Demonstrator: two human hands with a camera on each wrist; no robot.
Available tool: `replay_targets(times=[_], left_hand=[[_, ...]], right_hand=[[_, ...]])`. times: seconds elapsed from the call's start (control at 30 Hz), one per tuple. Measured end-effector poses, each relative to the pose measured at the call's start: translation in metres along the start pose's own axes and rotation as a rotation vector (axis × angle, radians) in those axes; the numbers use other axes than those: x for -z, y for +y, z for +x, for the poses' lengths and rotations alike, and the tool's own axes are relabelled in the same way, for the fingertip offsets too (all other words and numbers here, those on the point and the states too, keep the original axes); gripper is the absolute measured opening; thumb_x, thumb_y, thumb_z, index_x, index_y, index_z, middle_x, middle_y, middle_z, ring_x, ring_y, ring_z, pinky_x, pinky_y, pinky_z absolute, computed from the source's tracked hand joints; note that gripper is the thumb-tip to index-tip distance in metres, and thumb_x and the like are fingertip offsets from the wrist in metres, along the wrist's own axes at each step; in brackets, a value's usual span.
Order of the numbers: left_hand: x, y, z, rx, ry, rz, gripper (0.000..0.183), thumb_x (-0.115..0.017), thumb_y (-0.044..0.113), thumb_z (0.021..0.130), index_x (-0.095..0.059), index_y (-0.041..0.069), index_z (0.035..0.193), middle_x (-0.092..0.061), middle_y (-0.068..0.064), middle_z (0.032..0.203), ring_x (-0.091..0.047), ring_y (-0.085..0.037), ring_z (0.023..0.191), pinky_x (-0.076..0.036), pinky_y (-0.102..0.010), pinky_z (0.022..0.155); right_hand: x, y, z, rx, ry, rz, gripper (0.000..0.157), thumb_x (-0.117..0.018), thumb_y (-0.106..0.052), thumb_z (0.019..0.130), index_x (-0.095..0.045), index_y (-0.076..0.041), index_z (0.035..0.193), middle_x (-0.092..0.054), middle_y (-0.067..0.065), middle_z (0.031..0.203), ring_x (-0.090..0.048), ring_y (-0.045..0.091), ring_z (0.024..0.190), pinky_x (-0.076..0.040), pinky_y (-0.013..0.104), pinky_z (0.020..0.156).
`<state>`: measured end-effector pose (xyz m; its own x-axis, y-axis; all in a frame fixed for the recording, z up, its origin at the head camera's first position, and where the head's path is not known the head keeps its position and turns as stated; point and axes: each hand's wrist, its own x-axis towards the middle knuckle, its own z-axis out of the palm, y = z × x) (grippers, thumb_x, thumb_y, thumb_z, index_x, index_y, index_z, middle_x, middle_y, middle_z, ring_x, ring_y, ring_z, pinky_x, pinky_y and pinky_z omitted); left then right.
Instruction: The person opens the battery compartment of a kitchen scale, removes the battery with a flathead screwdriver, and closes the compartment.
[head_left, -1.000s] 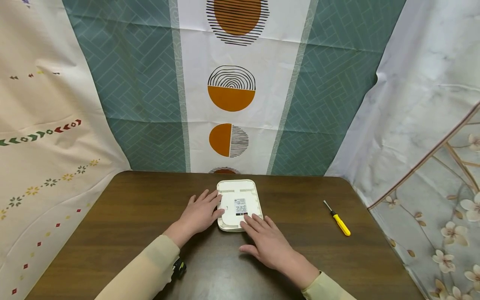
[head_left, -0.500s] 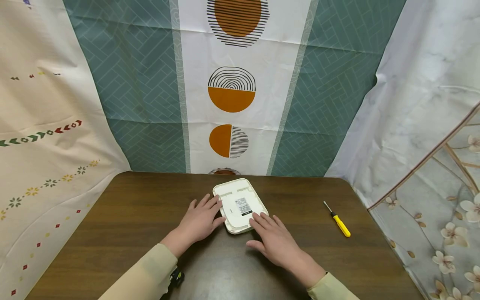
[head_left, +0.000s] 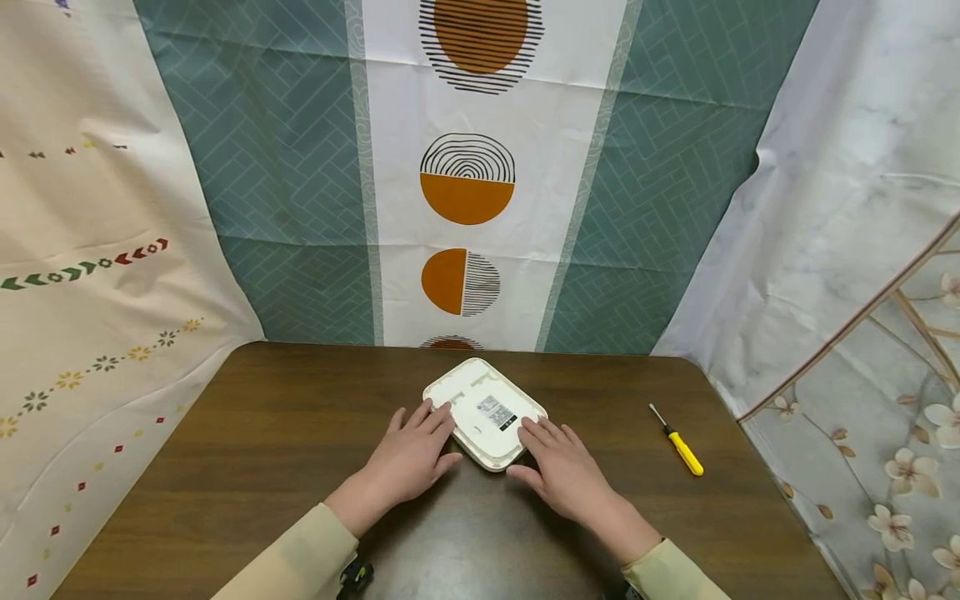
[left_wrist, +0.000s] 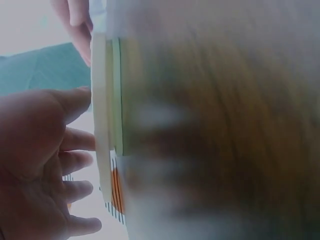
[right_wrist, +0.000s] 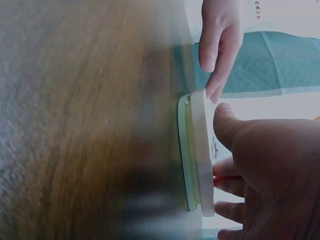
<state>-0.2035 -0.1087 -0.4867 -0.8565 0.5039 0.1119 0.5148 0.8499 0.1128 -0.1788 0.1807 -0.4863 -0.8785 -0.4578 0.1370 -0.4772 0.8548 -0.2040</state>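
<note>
A flat white device [head_left: 480, 404] with rounded corners and a printed label facing up lies turned at an angle on the brown table. From the side, in the left wrist view, the device [left_wrist: 101, 110] shows a pale green layer beneath its white body. My left hand [head_left: 408, 458] rests its fingertips on the left edge, fingers extended. At the right edge, the fingers of my right hand [head_left: 566, 471] lie extended on the rim, thumb spread toward the near corner. Neither hand curls around the device; its underside is hidden.
A screwdriver [head_left: 677, 442] with a yellow and black handle lies to the right on the table [head_left: 300, 400]. Behind the far edge hangs a teal and white patterned cloth [head_left: 480, 292]; lighter printed cloths hang at both sides.
The white device has turned counterclockwise from nearly straight to a clear slant. Both hands have shifted slightly right with their fingertips on it. The screwdriver stays in place.
</note>
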Motion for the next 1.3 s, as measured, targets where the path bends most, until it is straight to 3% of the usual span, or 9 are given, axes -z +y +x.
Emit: replay_targets(times=[0.3,0.53,1.0,1.3], left_hand=[[0.003,0.012,-0.006,-0.047,0.034,-0.001,0.05,-0.067,0.046,0.111,-0.07,0.008,0.143,-0.05,-0.014,0.169,-0.041,-0.043,0.158,-0.033,-0.074,0.122],[0.006,0.021,-0.012,-0.061,0.026,-0.022,0.047,-0.067,0.044,0.111,-0.07,0.01,0.143,-0.055,-0.018,0.163,-0.041,-0.044,0.158,-0.032,-0.073,0.123],[0.007,0.03,-0.018,-0.118,0.084,-0.018,0.04,-0.071,0.042,0.109,-0.074,0.014,0.136,-0.063,-0.021,0.152,-0.05,-0.051,0.149,-0.039,-0.072,0.118],[0.006,0.034,-0.02,-0.125,0.079,-0.015,0.039,-0.069,0.046,0.11,-0.077,0.016,0.135,-0.06,-0.022,0.156,-0.05,-0.049,0.15,-0.039,-0.072,0.12]], right_hand=[[-0.001,0.005,0.006,-0.039,-0.001,-0.01,0.069,-0.067,-0.048,0.109,-0.059,0.0,0.158,-0.051,0.018,0.167,-0.043,0.044,0.157,-0.033,0.066,0.126],[-0.002,0.01,0.011,-0.045,0.006,-0.01,0.068,-0.068,-0.047,0.11,-0.059,0.001,0.157,-0.05,0.02,0.167,-0.044,0.043,0.156,-0.034,0.065,0.126],[0.005,0.015,0.02,-0.04,-0.023,0.013,0.064,-0.067,-0.043,0.111,-0.059,0.003,0.156,-0.05,0.02,0.167,-0.043,0.041,0.157,-0.034,0.064,0.126],[0.006,0.022,0.026,-0.021,-0.054,0.038,0.063,-0.067,-0.043,0.111,-0.06,0.002,0.155,-0.051,0.019,0.167,-0.043,0.038,0.158,-0.033,0.062,0.128]])
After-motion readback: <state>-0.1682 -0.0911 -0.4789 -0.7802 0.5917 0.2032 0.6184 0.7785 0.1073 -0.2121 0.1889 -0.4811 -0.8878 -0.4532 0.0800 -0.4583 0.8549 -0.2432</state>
